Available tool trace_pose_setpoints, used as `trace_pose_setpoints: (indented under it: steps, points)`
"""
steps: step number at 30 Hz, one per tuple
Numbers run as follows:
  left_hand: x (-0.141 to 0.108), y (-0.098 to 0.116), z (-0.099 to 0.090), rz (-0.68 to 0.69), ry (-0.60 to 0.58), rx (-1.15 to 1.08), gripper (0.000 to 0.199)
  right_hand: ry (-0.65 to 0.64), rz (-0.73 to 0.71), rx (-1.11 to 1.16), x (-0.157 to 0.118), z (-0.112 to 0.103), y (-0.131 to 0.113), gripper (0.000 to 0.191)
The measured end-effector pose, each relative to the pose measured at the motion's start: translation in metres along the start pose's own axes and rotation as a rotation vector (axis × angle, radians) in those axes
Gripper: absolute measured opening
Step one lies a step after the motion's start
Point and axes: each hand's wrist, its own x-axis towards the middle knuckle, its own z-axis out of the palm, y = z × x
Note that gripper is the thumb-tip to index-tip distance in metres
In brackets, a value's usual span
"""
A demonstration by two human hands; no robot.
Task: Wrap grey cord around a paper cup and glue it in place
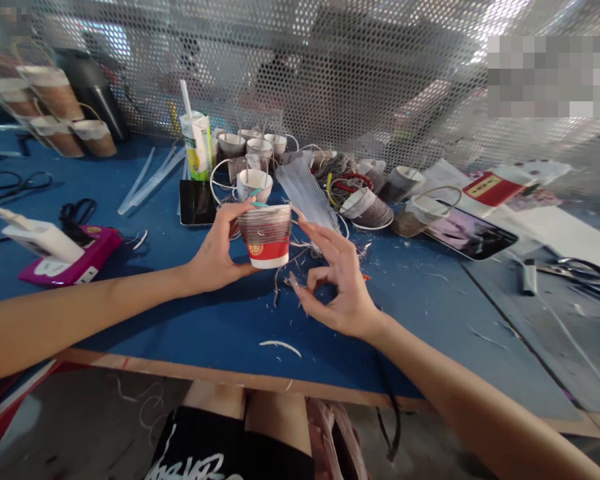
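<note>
My left hand (215, 250) grips a paper cup (265, 237) from its left side, just above the blue table. Grey-brown cord winds round the cup's upper part; below it show a red band with a gold mark and a white base. A small teal strip (260, 203) lies at the rim. On the cup's other side is my right hand (337, 280), its fingers apart and one fingertip close to the rim; I cannot tell whether it touches. Behind the held cup stands a white cup (254, 185) with a wire loop.
Farther back are several small cups (260, 150), a drink carton with straw (196, 143) and a cord bundle (343, 173). To the left sits a purple power strip (100, 250); to the right, a phone (475, 230) and scissors (575, 270). A perforated metal panel (330, 80) rises behind.
</note>
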Motion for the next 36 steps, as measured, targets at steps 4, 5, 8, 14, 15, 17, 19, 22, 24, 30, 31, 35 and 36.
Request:
trace_pose_setpoints:
  steps: [4, 5, 8, 14, 15, 17, 19, 22, 24, 30, 31, 35, 36]
  points:
    - [0.000, -0.005, 0.000, -0.088, 0.124, 0.019, 0.089, 0.080, -0.046, -0.125, -0.006, 0.001, 0.000, 0.052]
    - [0.000, -0.005, 0.001, -0.102, 0.143, 0.020, 0.088, 0.105, -0.054, -0.153, -0.007, 0.001, 0.001, 0.045]
    - [0.000, -0.005, 0.001, -0.107, 0.167, 0.040, 0.087, 0.203, -0.088, -0.224, -0.008, 0.000, 0.001, 0.031]
    - [0.001, 0.000, -0.002, -0.121, 0.090, 0.097, 0.086, 0.342, 0.073, -0.660, 0.007, -0.017, -0.009, 0.025]
    - [0.002, 0.001, -0.003, -0.116, 0.043, 0.131, 0.087, 0.324, 0.153, -0.800, 0.010, -0.024, -0.010, 0.029]
    - [0.004, 0.004, -0.005, -0.118, -0.068, 0.221, 0.087, 0.263, 0.291, -1.063, 0.013, -0.042, -0.009, 0.044]
    - [0.005, 0.007, -0.006, -0.139, -0.148, 0.290, 0.085, 0.165, 0.372, -1.231, 0.014, -0.060, -0.005, 0.058]
    - [0.007, 0.010, -0.005, -0.139, -0.150, 0.294, 0.083, -0.219, 0.508, -1.244, 0.014, -0.075, -0.001, 0.052]
    - [0.006, 0.011, -0.004, -0.113, -0.122, 0.263, 0.083, -0.459, 0.569, -1.188, 0.013, -0.072, -0.003, 0.038]
    - [0.002, 0.008, -0.004, -0.095, -0.046, 0.286, 0.081, -0.390, 0.506, -1.345, -0.001, -0.050, 0.003, 0.028]
    - [0.002, 0.008, -0.004, -0.112, -0.045, 0.298, 0.081, -0.353, 0.485, -1.369, -0.003, -0.050, 0.007, 0.030]
    - [0.005, 0.013, -0.006, -0.093, -0.047, 0.329, 0.081, -0.069, 0.471, -1.381, -0.003, -0.058, 0.011, 0.035]
    - [0.006, 0.014, -0.006, -0.072, -0.039, 0.334, 0.080, 0.003, 0.464, -1.357, -0.001, -0.061, 0.007, 0.035]
